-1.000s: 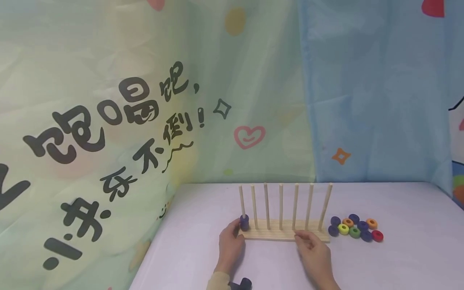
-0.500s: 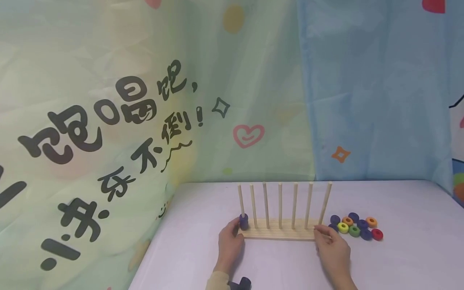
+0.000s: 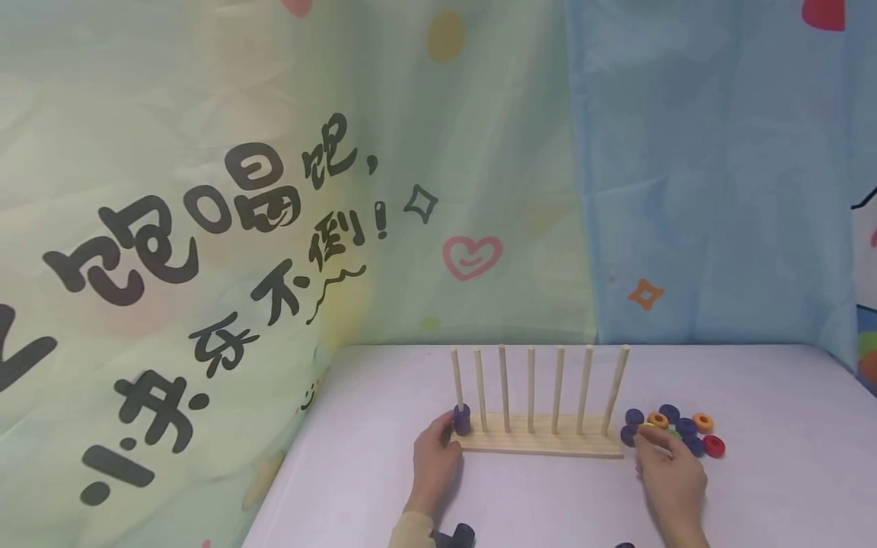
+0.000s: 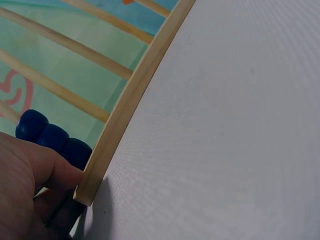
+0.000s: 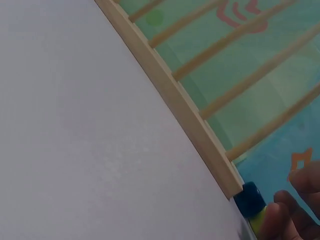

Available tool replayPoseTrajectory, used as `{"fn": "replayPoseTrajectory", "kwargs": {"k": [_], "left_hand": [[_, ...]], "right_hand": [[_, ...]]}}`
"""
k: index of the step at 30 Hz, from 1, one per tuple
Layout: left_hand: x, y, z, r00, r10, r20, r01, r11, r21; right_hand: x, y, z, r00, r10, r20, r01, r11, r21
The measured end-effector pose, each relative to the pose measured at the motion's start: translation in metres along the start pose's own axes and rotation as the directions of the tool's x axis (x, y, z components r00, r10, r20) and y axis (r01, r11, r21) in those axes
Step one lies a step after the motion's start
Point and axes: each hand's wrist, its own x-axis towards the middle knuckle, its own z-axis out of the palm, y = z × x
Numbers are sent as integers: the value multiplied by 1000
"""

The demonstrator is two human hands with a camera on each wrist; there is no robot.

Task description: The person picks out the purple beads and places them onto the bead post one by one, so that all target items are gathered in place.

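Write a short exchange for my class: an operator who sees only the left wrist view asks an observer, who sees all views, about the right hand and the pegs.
Operator: I see the left hand gripping the end of the wooden base, beside three stacked blue beads. Where is the right hand?
Observer: At the near side of the loose beads, to the right of the wooden base.
Operator: I count five pegs. Is that all?
Observer: No, the head view shows seven, in one row.

“快乐不倒!” among lettering (image 3: 277, 301) on backdrop (image 3: 479, 152)
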Motion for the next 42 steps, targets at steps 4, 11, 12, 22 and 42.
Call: {"fn": "replayPoseTrajectory", "kwargs": {"k": [4,11,12,22,42], "left_hand": [[1,1,0,1000,3,4,-3,1000,-4],[3,3,0,1000,3,4,-3,1000,-4],[3,4,0,1000,3,2,-3,1000,-4],[3,5,-1,1000,4,-4,-4,1000,-6],[0,0,0,1000,16,-17,-16,1000,-3]], "right_hand": [[2,2,-2,1000,0,2,0,1000,-16],[4,1,2,999,-37,22,39,994,-100],[3,1,2,998,-53,19,55,993,-105],[-1,-3,5,987,-160,25,162,976,-145],[-2,4,7,964,-265,16,263,945,-195]]}}
